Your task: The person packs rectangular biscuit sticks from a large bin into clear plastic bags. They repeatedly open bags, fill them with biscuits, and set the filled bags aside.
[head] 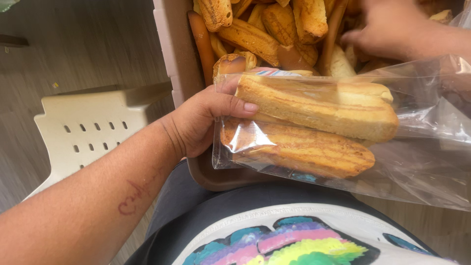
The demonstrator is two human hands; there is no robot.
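My left hand [203, 120] grips the closed end of a clear plastic bag [422, 162] that lies on its side, thumb on top. Inside the bag are two long golden toasted bread slices [314, 110], one above the other. My right hand [387, 27] reaches into a brown tray [179, 54] heaped with several more toasted bread pieces [255, 37], its fingers down among them. I cannot tell whether it has a piece in its fingers. The bag's open end spreads out to the right below that hand.
A cream plastic chair [93, 130] with small slots stands at the left, on a grey wood-look floor [73, 44]. The tray rests against my lap, where a dark shirt with a colourful print [289, 243] shows.
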